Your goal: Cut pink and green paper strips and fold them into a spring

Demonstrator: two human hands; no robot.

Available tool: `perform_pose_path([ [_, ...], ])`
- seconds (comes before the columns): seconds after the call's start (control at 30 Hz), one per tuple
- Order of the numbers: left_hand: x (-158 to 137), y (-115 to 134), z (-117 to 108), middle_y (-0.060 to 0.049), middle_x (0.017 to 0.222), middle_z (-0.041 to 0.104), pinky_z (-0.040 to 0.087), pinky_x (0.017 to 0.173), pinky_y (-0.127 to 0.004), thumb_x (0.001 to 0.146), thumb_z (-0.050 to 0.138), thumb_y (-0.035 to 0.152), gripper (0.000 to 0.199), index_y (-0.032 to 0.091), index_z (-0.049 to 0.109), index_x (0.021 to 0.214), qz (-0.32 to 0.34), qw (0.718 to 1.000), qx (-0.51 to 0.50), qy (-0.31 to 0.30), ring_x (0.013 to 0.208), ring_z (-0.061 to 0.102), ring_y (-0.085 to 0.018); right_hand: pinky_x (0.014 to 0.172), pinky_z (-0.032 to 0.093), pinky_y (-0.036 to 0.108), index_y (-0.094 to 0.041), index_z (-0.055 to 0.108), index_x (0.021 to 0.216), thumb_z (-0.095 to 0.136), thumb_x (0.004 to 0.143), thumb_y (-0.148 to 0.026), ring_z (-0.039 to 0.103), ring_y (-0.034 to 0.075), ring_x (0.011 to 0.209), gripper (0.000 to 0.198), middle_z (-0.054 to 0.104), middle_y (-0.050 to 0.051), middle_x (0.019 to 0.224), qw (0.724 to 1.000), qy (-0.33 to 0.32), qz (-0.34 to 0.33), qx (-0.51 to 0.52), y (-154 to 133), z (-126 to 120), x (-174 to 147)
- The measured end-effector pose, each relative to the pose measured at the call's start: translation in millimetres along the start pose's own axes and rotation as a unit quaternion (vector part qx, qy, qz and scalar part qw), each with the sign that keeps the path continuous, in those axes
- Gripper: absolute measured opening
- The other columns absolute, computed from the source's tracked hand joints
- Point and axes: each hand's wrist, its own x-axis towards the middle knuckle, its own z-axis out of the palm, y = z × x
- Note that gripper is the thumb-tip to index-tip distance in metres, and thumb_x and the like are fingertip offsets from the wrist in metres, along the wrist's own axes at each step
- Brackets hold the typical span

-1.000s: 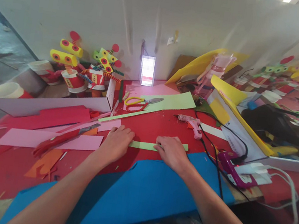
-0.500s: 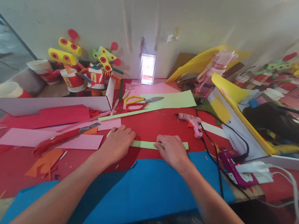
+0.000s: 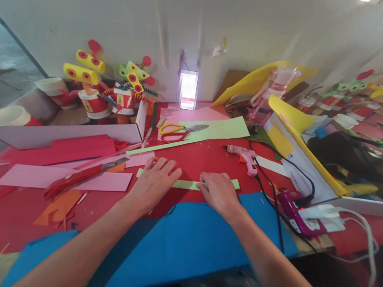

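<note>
A light green paper strip [image 3: 187, 185] lies across the red table covering [image 3: 207, 158] in front of me. My left hand [image 3: 155, 180] rests over the strip's left part, palm down, its fingers apart. Toward the other end, my right hand [image 3: 220, 193] has its fingers curled on the strip, the fingertips closed at its edge. Both ends of the strip show beyond my hands. Just below it lies a large blue sheet [image 3: 175, 247]. A pink glue gun [image 3: 245, 156] is on the table beyond my right hand.
Yellow-and-red scissors [image 3: 179, 131] lie on a green sheet [image 3: 224, 130]. At left are a red-handled cutter [image 3: 78, 179], pink strips [image 3: 33, 176] and a box [image 3: 69, 131] with cup figures [image 3: 91, 102]. At right are a purple power strip [image 3: 293, 210], cables and a pink bottle [image 3: 276, 86].
My left hand has shifted slightly right along the strip and its fingers have spread, baring the strip's left end. The right hand stays nearly in place.
</note>
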Motion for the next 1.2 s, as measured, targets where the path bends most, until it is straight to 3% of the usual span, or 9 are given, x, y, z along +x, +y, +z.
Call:
perform_pose_path([
  [0.17,0,-1,1,-0.007,0.102,0.056,0.038,0.086,-0.035,0.096,0.037,0.016,0.038,0.029,0.048,0.13,0.153,0.987,-0.032,-0.028,0.097,0.05,-0.021,0.07,0.031,0.031,-0.019,0.062,0.091,0.053,0.095,-0.03,0.066,0.022,0.089,0.015,0.072,0.007,0.092,1.0,-0.001,0.005,-0.005,-2,-3,-1],
  [0.27,0,-3,4,-0.007,0.102,0.056,0.038,0.085,-0.034,0.097,0.038,0.017,0.044,0.03,0.041,0.14,0.19,0.98,-0.039,-0.036,0.096,0.05,-0.02,0.07,0.031,0.031,-0.018,0.063,0.092,0.053,0.095,-0.029,0.066,0.022,0.09,0.015,0.073,0.008,0.094,1.0,-0.006,0.008,-0.007,-4,-6,-1],
  [0.47,-1,-3,8,-0.007,0.106,0.056,0.038,0.086,-0.033,0.097,0.04,0.019,0.044,0.031,0.044,0.139,0.193,0.981,-0.019,-0.021,0.099,0.051,-0.02,0.071,0.032,0.029,-0.019,0.065,0.091,0.054,0.094,-0.035,0.065,0.02,0.087,0.02,0.073,0.006,0.09,0.999,0.001,0.026,0.028,2,-8,-4],
  [0.8,0,-5,13,-0.007,0.106,0.056,0.039,0.087,-0.034,0.095,0.043,0.015,0.045,0.033,0.048,0.136,0.184,0.983,-0.025,-0.002,0.098,0.052,-0.02,0.061,0.031,0.025,-0.021,0.071,0.081,0.054,0.093,-0.032,0.063,0.016,0.077,0.024,0.072,0.002,0.079,0.989,0.043,0.061,0.127,52,-6,-24],
  [1.2,0,-4,7,-0.007,0.112,0.055,0.04,0.087,-0.034,0.094,0.042,0.01,0.05,0.035,0.047,0.137,0.174,0.984,-0.021,-0.023,0.104,0.051,-0.021,0.068,0.032,0.027,-0.019,0.066,0.081,0.056,0.093,-0.036,0.065,0.018,0.08,0.023,0.073,0.004,0.083,0.992,0.076,0.084,0.052,62,6,-23],
])
